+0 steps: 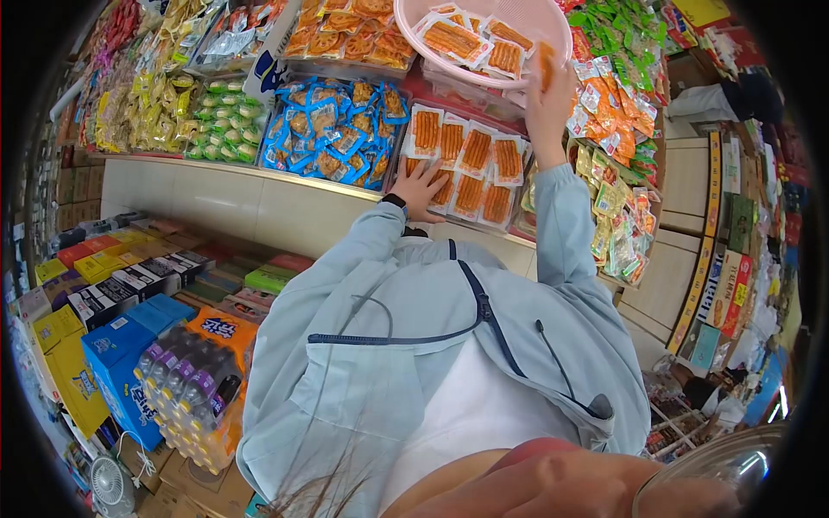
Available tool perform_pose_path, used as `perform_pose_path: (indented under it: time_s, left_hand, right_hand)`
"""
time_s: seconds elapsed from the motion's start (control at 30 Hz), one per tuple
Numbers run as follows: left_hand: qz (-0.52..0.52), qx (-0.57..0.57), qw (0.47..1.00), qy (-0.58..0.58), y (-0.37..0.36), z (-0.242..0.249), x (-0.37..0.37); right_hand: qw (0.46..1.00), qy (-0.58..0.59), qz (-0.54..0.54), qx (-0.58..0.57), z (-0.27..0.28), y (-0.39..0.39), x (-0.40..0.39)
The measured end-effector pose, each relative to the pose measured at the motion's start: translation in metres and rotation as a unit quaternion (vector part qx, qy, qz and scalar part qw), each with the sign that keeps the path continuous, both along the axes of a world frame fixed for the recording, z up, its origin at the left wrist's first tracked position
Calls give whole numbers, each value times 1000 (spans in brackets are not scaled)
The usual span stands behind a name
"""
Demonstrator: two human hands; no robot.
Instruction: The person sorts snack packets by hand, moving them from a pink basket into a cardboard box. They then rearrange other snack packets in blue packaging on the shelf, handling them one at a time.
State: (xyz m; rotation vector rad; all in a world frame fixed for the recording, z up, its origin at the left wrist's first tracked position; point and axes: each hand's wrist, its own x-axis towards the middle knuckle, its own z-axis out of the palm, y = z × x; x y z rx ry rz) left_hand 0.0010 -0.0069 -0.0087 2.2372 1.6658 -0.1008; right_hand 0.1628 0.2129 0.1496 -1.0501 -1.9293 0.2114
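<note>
Left hand splayed on packets — right hand grips a blurred — seemingly orange — pack at the basin.

Bright, even light, fisheye curvature, black corners, slight blur at right hand.

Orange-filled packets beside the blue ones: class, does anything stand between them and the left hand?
Nothing visible does: the left hand lies spread over the left end of the orange-filled packets, its fingers directly on top.
</note>
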Motion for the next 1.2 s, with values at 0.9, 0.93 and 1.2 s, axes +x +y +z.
perform_pose_path:
  time_s: [0.9,0.93,1.2]
  left_hand:
    - [-8,-2,1000,-3,1,-1,0]
    - [-8,-4,1000,-4,2,-2,0]
    - [-10,-12,1000,5,4,1,-1]
  right_hand:
    - [927,-305,-83,-205,-163,-99,55]
    - [925,-316,-78,-195,-164,-98,57]
    - [951,-30,-61,-302,-98,-90,61]
